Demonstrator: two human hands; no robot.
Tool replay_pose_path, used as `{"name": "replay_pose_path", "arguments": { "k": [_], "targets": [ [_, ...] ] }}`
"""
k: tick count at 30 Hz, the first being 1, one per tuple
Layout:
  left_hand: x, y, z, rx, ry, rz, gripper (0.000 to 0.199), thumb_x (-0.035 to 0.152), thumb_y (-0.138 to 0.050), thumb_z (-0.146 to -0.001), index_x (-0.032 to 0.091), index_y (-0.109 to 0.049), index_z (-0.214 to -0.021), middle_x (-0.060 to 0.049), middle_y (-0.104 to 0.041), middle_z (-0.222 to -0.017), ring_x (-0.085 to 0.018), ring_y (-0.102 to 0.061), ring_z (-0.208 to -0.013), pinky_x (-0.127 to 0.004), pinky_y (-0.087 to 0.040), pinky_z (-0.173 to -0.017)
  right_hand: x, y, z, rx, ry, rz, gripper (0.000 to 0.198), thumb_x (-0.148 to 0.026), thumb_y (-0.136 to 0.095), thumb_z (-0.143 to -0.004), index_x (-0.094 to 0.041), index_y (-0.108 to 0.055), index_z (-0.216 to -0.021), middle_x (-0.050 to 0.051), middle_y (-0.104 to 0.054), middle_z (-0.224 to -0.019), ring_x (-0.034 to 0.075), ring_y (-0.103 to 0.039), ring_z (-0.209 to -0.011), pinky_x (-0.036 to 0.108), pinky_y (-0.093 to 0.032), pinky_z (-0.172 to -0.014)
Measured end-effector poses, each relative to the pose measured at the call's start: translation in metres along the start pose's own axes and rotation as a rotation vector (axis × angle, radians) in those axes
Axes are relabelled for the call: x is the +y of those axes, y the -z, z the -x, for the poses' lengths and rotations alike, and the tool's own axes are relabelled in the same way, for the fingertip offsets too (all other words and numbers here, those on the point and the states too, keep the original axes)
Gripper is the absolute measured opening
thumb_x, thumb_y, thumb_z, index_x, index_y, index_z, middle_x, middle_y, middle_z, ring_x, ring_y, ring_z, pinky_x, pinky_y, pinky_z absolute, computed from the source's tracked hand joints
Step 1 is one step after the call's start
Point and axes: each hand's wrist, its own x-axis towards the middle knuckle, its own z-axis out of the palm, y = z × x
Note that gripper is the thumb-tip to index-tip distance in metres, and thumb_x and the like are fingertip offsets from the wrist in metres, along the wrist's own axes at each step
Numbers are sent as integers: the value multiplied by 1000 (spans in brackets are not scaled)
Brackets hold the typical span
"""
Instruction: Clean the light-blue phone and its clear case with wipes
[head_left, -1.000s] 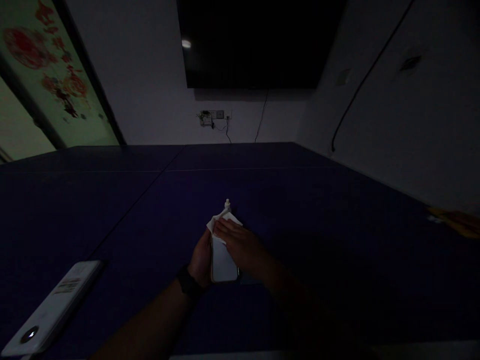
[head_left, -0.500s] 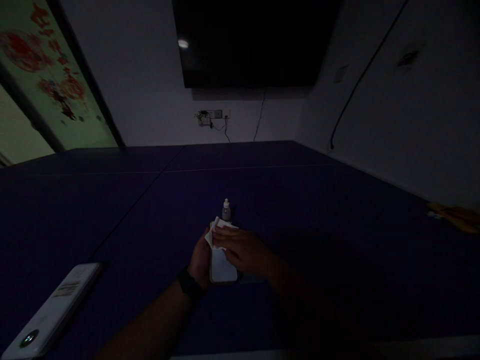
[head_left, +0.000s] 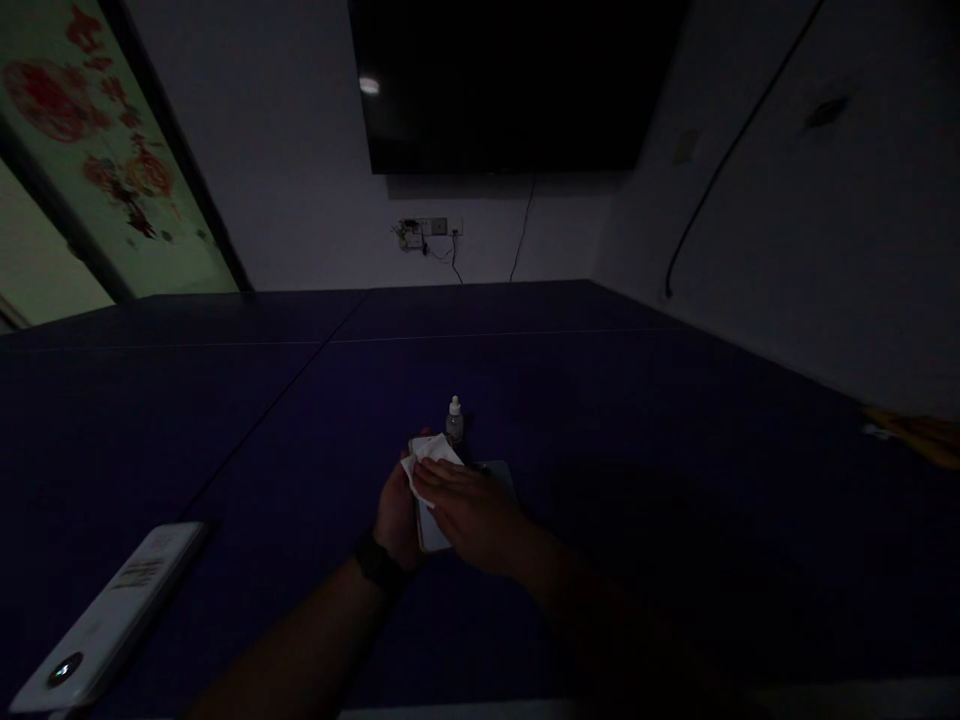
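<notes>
In the dim middle of the view, my left hand (head_left: pixel 395 515) is wrapped round the left edge of a phone (head_left: pixel 436 533) with a pale face and a tan rim. My right hand (head_left: pixel 469 505) presses a white tissue (head_left: pixel 437 449) against the upper part of that face, fingers together over it. Just beyond the phone stands a small clear dropper bottle (head_left: pixel 454 425) with a white top. Another flat, phone-like thing (head_left: pixel 500 470) lies on the table, partly hidden by my right hand.
The dark blue table (head_left: pixel 300 430) stretches to the wall. A long white device (head_left: pixel 112 620) with a round button lies at the left front. Something yellow (head_left: pixel 926 436) sits by the right wall. Sockets with cables (head_left: pixel 427 230) are below a large screen (head_left: pixel 510 90).
The phone has shifted slightly left and up, tilting a little. My right hand and the tissue have moved slightly left across its face. The flat thing underneath now shows more.
</notes>
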Motion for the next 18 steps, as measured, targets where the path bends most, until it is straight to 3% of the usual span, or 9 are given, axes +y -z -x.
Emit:
{"name": "replay_pose_path", "arguments": {
  "k": [4,7,9,13,15,18],
  "targets": [
    [4,1,-1,-18,44,-6,42,47,-44,-102,16,-69,-116,-7,-75,-86,-20,-72,-75,-33,-55,-78,6,11,3,-79,31,21,44,-12,-48,-94,-15,-64,-135,10,-59,-148,21,-49,-143,40,-37,-123],
    [3,1,-1,-24,31,-10,40,42,-44,-103,18,-65,-126,-7,-76,-97,-20,-73,-83,-33,-54,-84,8,11,2,-52,-38,90,50,-9,-46,-94,-9,-56,-143,14,-53,-152,23,-44,-147,43,-34,-125],
    [2,3,-2,-37,18,-18,39,40,-46,-102,19,-63,-129,-6,-75,-95,-20,-73,-83,-33,-54,-86,8,10,1,-57,-4,86,52,-10,-45,-95,-9,-51,-147,15,-49,-155,23,-43,-147,43,-35,-124],
    [0,9,-2,-75,81,-39,45,47,-48,-100,15,-65,-126,-8,-75,-94,-21,-73,-82,-34,-55,-86,10,14,2,-65,84,5,43,-13,-50,-94,-15,-65,-134,11,-61,-146,21,-53,-140,40,-34,-124],
    [0,10,-1,-93,75,-47,45,46,-49,-99,15,-63,-130,-9,-76,-99,-22,-73,-84,-35,-54,-86,10,17,2,-31,43,12,39,-11,-51,-93,-16,-69,-128,10,-67,-139,21,-59,-134,41,-33,-125],
    [-1,9,0,-108,19,-39,45,39,-54,-98,21,-57,-139,-6,-75,-104,-20,-73,-89,-33,-53,-91,9,16,0,3,-5,67,44,-12,-50,-94,-10,-62,-137,15,-60,-146,23,-53,-140,43,-34,-124]
  ]
}}
